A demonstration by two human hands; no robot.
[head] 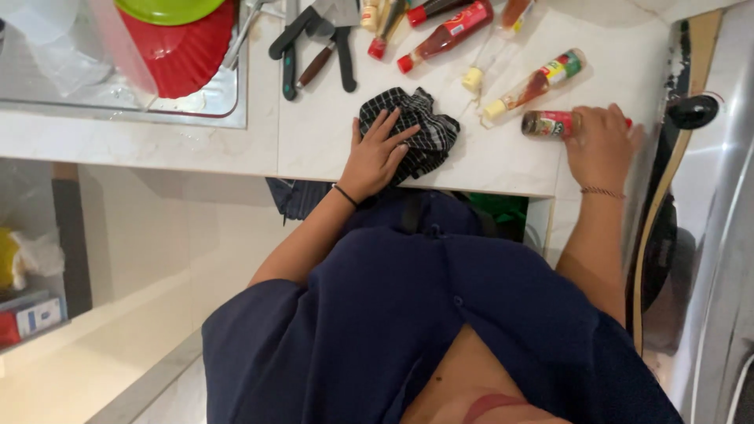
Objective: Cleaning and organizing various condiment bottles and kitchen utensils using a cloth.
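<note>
Left hand (375, 153): flat, fingers spread, pressing a black-and-white checked cloth (420, 129) bunched near the table's (314, 141) front edge; nothing gripped. Right hand (601, 145): closed around a small jar (547, 124) with a red label, lying on its side just beside the table's right edge. Bottles, all lying down behind the cloth: one with yellow cap and orange sauce (534, 84), close behind the jar; one clear with pale cap (483, 63); one red with red cap (446, 33); further bottles cut off at the top of the view. Utensils: dark-handled tools (314, 47) lying between bottles and sink. Sink (118, 94), steel, set into the table at left: holds a red bowl (184, 51) with a green plate (169, 9) over it, and clear plastic. Open room: bare pale marble between sink and cloth, and along the front edge. Right: a board with dark wheels (691, 110) leaning beside a steel surface. Lower left: a shelf with small boxes (31, 314). Wearer: dark blue shirt.
</note>
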